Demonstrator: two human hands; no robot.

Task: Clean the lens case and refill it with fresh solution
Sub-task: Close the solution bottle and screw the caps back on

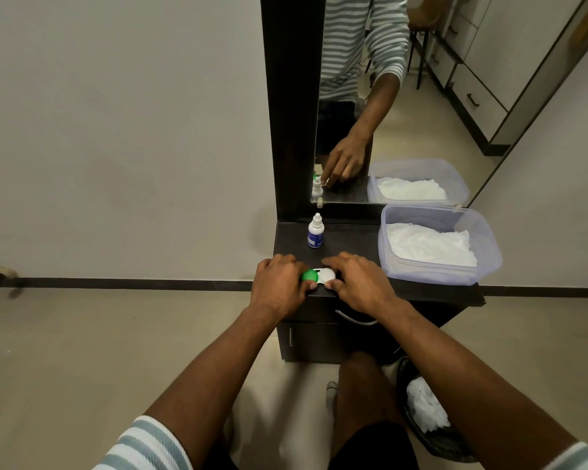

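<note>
The lens case (319, 277) lies near the front edge of a dark cabinet top (350, 242), with a green cap (308, 275) on its left half and a white cap (327, 275) on its right half. The left hand (279, 283) comes in from the left with its fingers curled over the green cap and its thumb tip against the case's near side, so it grips that end. The right hand (357, 279) reaches in from the right, its fingers arched over the white cap and its thumb tip pressed at the near edge of that cap, pinching it. Both caps sit on the case. Just behind the hands, apart from them, a small white dropper bottle (315, 232) with a blue label stands upright, cap on. To the right on the same top rests a clear plastic tub (489, 245) holding white tissue (428, 245). A mirror (421, 96) rises behind the cabinet and reflects the tub, the bottle and a hand. On the floor at lower right stands a dark bin (435, 442) with crumpled white tissue inside.
</note>
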